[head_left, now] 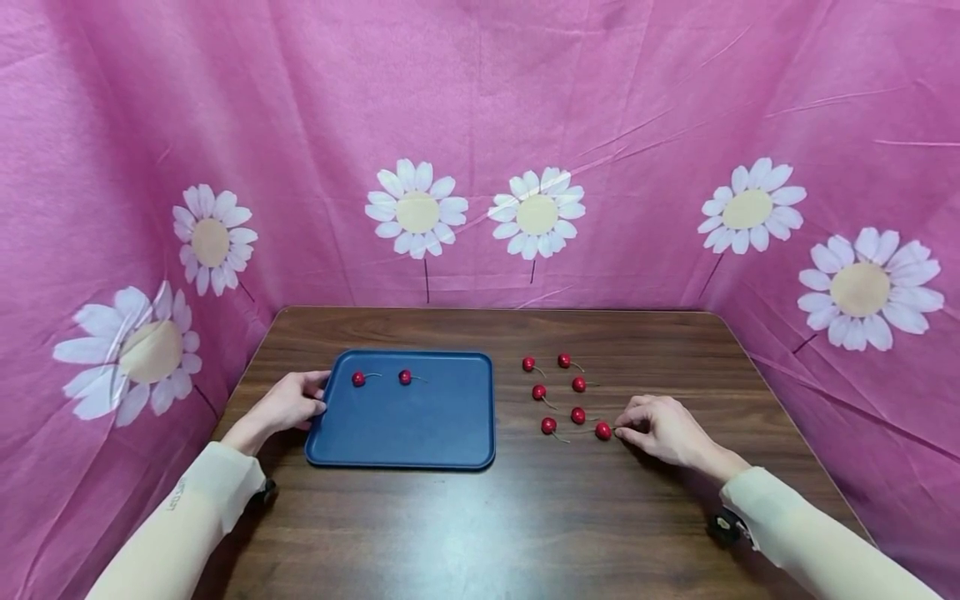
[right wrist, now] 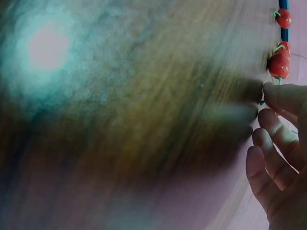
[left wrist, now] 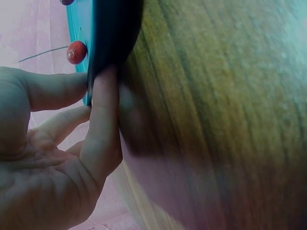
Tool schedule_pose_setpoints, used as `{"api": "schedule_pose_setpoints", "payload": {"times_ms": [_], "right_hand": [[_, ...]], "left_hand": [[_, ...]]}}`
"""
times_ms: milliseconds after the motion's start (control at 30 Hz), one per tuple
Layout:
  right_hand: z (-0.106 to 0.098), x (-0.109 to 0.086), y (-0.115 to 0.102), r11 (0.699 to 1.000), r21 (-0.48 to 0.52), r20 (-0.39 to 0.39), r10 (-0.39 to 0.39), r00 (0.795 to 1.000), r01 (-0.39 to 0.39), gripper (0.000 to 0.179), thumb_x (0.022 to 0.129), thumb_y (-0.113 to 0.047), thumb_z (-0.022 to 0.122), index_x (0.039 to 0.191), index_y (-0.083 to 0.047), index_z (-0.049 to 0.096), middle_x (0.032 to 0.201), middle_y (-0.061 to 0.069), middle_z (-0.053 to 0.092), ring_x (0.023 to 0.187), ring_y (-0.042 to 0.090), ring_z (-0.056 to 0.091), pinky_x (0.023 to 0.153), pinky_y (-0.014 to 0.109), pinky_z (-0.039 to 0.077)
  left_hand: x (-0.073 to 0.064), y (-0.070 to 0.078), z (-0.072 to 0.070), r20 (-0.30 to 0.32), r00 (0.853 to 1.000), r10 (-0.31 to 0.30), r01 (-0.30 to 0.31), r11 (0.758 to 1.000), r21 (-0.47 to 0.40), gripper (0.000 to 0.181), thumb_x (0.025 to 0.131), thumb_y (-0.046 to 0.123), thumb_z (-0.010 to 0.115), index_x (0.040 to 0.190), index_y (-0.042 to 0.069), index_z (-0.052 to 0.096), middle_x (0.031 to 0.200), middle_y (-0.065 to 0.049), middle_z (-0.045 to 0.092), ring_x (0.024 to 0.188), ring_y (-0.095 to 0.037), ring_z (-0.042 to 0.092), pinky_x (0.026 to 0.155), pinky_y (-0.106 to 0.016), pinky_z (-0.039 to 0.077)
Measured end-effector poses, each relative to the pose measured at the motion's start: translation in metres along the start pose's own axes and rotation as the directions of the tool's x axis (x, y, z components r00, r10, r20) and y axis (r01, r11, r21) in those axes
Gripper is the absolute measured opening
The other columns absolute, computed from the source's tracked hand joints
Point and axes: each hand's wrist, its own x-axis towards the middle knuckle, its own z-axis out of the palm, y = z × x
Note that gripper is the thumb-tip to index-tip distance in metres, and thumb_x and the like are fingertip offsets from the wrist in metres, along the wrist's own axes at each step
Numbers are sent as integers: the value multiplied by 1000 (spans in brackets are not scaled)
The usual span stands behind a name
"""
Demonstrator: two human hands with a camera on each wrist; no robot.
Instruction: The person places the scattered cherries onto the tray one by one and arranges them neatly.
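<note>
My left hand point(head_left: 288, 402) grips the left rim of a dark blue tray point(head_left: 397, 433), its thumb and a finger on either side of the edge in the left wrist view. Two red cherries with stems lie near the tray's back: a left cherry point(head_left: 358, 379) and another cherry point(head_left: 405, 377). To the right of the tray, my right hand point(head_left: 663, 429) pinches the stem of the nearest cherry point(head_left: 603, 431) between thumb and forefinger. That cherry point(right wrist: 279, 65) hangs just beyond the fingertips in the right wrist view.
Several more cherries with stems lie loosely grouped on the brown wooden table point(head_left: 450, 533), among them a back cherry point(head_left: 564, 361) and a front-left cherry point(head_left: 549, 426). A pink curtain point(head_left: 480, 100) printed with white daisies surrounds the table's back and sides.
</note>
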Motion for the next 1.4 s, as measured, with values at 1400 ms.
{"api": "schedule_pose_setpoints", "payload": {"times_ms": [1400], "right_hand": [[32,117,-61,915,370,-70,200,977,-160,12,89,-3,91,95,-13,92,84,4,84,67,-2,65,61,14,54]], "left_hand": [[-1,0,0,-21,1000,5,-5,1000,8,74,101,-3,66,169,-8,38,124,-27,64,102,-28,71,82,-48,72]]}}
